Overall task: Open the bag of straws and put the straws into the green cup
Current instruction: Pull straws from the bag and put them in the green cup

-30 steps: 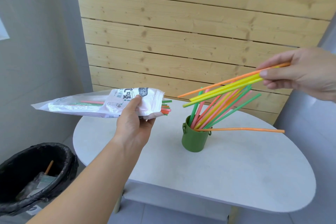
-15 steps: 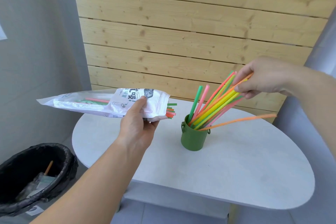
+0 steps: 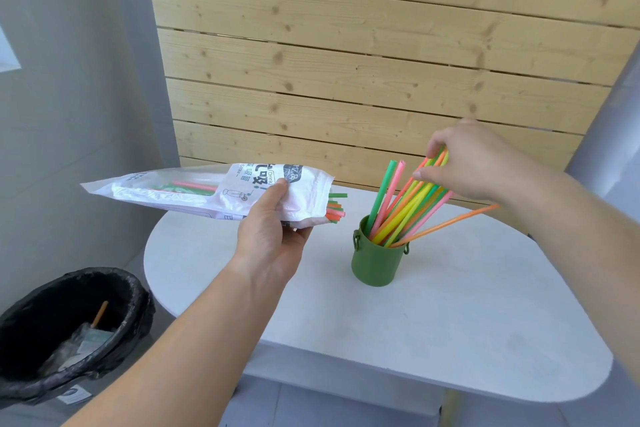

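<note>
Now our bundle of straws [image 3: 405, 211] has dropped from mid-air into the green cup [image 3: 377, 263] on the white table [image 3: 450, 322]. Our right hand [image 3: 474, 163] still pinches their tops, and our left hand [image 3: 273, 229] grips the bag [image 3: 207, 191], not yet empty.
</note>
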The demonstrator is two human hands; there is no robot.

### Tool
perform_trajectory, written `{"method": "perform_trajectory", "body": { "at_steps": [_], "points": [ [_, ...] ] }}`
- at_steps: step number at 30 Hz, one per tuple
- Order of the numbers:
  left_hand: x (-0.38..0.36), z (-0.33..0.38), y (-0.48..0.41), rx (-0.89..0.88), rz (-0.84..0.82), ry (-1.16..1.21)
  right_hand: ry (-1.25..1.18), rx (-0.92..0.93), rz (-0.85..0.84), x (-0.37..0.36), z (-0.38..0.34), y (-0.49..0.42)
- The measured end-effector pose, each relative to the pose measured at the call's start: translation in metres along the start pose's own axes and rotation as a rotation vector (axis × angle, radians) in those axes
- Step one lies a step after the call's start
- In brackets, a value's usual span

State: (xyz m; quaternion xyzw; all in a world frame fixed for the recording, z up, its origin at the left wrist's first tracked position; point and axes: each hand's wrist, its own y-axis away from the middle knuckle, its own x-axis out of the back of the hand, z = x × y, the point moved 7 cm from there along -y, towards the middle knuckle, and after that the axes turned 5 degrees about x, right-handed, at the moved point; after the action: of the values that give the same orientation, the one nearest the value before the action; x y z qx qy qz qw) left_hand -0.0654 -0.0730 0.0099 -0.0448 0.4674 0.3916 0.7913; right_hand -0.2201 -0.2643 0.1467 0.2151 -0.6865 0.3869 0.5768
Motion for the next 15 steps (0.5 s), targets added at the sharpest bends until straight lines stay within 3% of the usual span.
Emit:
{"method": "perform_trajectory", "body": {
  "at_steps": [6, 11, 13, 15],
  "points": [
    [0.0, 0.001, 0.001, 0.004, -0.003, -0.004, 0.369, 0.008, 0.113, -0.009, -0.002, 0.014],
    [-0.002, -0.001, 0.003, 0.009, 0.007, 0.012, 0.322, -0.036, 0.097, -0.004, 0.004, 0.02],
    [-0.003, 0.0, 0.005, 0.004, -0.007, 0.008, 0.223, -0.026, 0.281, 0.017, -0.004, 0.027],
    [-0.003, 0.001, 0.005, -0.005, -0.009, 0.002, 0.091, 0.075, 0.581, 0.039, -0.023, 0.044]
  ]
}}
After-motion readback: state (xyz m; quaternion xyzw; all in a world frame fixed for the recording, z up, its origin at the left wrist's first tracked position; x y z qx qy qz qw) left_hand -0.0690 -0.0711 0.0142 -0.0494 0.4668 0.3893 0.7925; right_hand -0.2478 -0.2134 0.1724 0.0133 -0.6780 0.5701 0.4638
